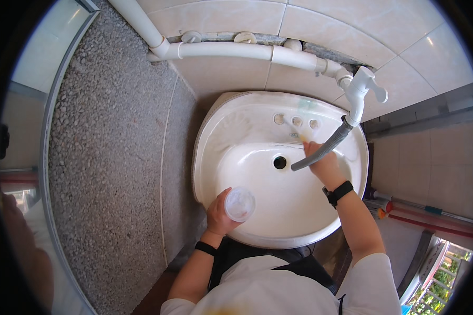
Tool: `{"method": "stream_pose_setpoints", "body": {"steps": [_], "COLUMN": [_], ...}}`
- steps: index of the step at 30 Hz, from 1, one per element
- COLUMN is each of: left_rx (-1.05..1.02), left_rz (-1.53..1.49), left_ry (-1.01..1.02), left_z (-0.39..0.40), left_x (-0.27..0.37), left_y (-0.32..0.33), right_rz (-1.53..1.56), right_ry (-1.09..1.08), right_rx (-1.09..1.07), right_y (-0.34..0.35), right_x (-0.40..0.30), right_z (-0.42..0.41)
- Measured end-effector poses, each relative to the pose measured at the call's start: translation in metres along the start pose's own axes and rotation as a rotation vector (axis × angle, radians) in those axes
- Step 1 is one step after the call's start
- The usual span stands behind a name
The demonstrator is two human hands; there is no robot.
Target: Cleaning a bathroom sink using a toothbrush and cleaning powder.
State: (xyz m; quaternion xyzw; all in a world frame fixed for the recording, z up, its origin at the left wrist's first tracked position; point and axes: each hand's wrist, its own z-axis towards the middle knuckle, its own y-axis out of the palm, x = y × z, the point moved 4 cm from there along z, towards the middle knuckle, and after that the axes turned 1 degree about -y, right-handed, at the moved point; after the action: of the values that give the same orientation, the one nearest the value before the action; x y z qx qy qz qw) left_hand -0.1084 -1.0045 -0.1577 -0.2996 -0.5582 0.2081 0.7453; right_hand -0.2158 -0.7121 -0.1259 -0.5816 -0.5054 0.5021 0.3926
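Observation:
A white washbasin [260,193] with a dark round drain hole [280,162] lies before me. My left hand [219,214] holds a round, clear plastic container [239,204] over the basin's near left part; what is inside is unclear. My right hand [324,159] is at the back right of the bowl, partly behind a grey corrugated hose [326,147]. Its fingers grip a small, blurred tool [302,138] with a yellowish part, which reaches toward the back ledge with its three round recesses [297,121]. The tool's exact kind is hard to tell.
A white plastic tap [360,92] bears the hose above the basin's right side. White pipe [224,50] runs along the tiled wall [236,15]. A pebbled grey panel [110,157] and a framed mirror [49,118] stand left. Long-handled poles [433,210] are at right.

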Motion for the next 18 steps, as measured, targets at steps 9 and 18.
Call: {"method": "stream_pose_setpoints", "body": {"steps": [9,18], "left_rx": [-0.003,0.009], "left_rz": [-0.033,-0.043], "left_ry": [-0.016,-0.034], "left_z": [-0.001,-0.002], "left_x": [-0.001,-0.002], "left_y": [0.002,0.002], "right_rz": [0.110,0.086], "right_ry": [0.240,0.220], "right_rx": [-0.045,-0.059], "right_y": [-0.014,-0.019], "right_x": [0.017,0.030], "right_z": [-0.002,0.000]}}
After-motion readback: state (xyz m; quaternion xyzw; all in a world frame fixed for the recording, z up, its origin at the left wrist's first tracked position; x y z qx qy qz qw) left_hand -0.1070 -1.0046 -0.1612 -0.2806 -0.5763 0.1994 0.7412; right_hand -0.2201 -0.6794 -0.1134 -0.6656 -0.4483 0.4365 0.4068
